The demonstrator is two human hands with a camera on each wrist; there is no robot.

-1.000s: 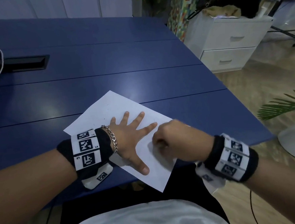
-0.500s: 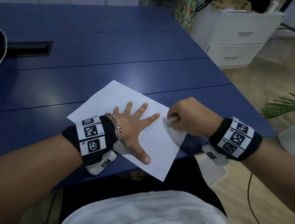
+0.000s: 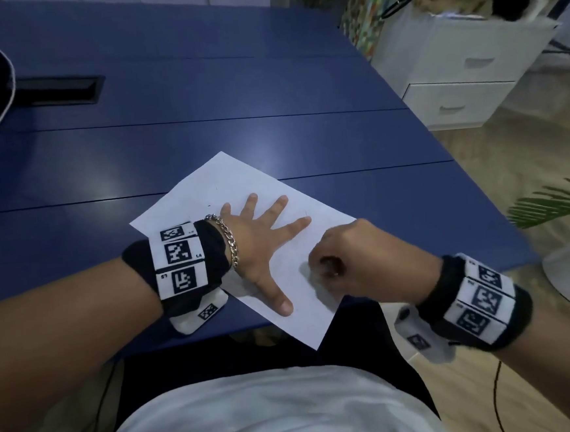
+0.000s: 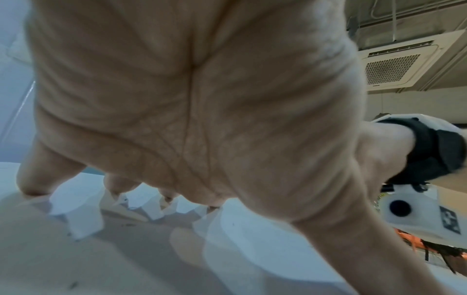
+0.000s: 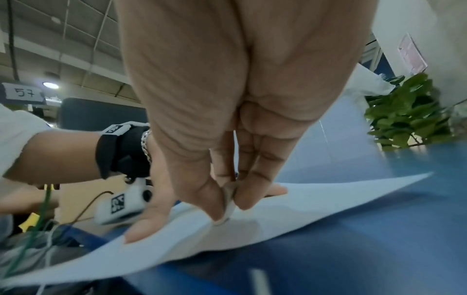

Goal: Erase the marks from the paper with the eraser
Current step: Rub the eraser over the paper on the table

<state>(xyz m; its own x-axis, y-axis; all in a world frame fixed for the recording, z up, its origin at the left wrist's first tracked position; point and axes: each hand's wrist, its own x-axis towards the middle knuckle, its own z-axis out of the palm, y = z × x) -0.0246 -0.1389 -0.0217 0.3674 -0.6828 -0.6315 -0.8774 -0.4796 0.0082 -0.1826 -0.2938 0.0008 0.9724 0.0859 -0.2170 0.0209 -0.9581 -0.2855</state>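
One sheet of paper [image 3: 241,192], white, lying skewed on the blue table [image 3: 199,96], near corner hanging past the table's front edge. One left hand [image 3: 255,242] spread flat on the sheet, all five fingers [image 3: 291,229] straight and splayed, pressing down, gripping nothing. One right hand [image 3: 358,257] curled over the sheet's right part, just beside the left index fingertip. In the right wrist view, one small pale eraser [image 5: 228,203] pinched between thumb and forefinger, lower tip touching the paper. A few tiny dark specks on the sheet near the left hand in the left wrist view [image 4: 73,284]; too small to tell whether marks or crumbs. Two marker-patterned wristbands, one per wrist [image 3: 181,258], plus one chain bracelet [image 3: 227,240] on the left. One white drawer cabinet [image 3: 453,76] beyond the table's right side, with two drawers showing.
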